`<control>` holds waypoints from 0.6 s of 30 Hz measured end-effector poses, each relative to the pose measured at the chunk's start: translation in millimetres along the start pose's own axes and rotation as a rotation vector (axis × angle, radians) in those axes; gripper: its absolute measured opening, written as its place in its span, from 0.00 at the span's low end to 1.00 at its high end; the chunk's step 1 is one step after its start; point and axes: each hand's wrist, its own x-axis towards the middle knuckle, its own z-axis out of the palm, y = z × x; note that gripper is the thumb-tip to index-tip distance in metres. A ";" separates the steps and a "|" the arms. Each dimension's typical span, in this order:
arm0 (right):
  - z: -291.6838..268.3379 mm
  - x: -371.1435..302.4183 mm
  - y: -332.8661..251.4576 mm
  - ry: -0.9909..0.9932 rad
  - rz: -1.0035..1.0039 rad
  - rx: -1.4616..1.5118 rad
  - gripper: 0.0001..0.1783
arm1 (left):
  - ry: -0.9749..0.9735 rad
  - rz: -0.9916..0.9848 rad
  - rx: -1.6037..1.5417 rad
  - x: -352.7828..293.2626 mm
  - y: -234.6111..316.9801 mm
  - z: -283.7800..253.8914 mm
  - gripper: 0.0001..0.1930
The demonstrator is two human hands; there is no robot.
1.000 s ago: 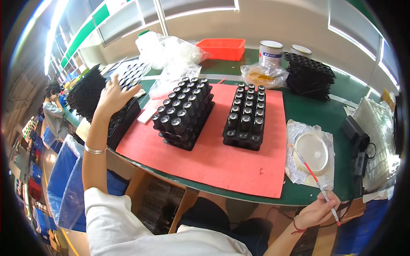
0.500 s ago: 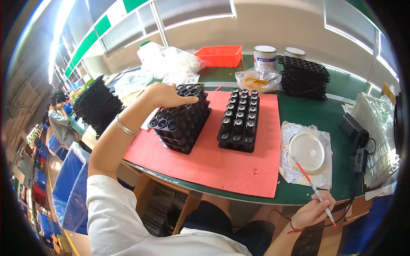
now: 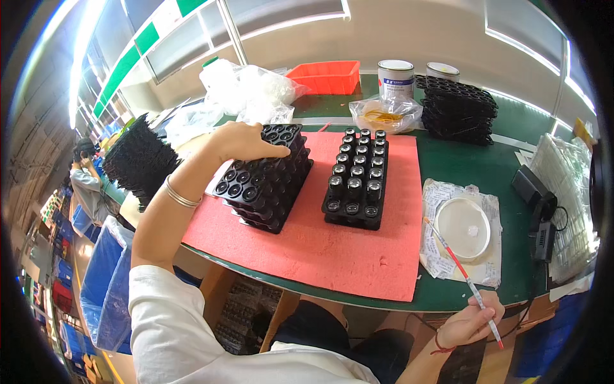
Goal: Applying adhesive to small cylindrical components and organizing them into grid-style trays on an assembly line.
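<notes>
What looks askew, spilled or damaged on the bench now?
The black tray stack at the far left appears to lean, its edges ragged, unlike the more upright tray pile at the back right. The pink mat has a small dark mark near its front right corner, perhaps a nick. No spill shows.

A blue label (image 3: 398,83) with pale lettering stands on the white cylindrical metal can (image 3: 396,77); dark print on the creased white paper (image 3: 437,248) under the round, white-rimmed dish (image 3: 460,223) is too small to read.
</notes>
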 end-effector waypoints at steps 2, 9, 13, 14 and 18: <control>-2.1 -1.5 2.0 -0.004 0.011 -0.016 0.15 | 0.013 0.005 0.004 1.2 0.0 -2.8 0.48; 0.2 -1.1 1.2 -0.004 0.019 0.001 0.14 | -0.201 -0.048 0.046 4.0 4.3 -14.5 0.45; 2.5 -0.7 -0.6 0.005 0.028 -0.005 0.15 | -0.160 -0.012 0.065 6.9 -1.2 -10.3 0.45; 3.0 -0.4 -0.9 0.012 0.025 -0.008 0.15 | -0.167 -0.010 0.069 7.7 -0.8 -10.6 0.45; 5.5 -0.9 -5.2 0.052 0.066 -0.014 0.15 | -0.198 0.033 0.027 11.2 1.7 -13.9 0.43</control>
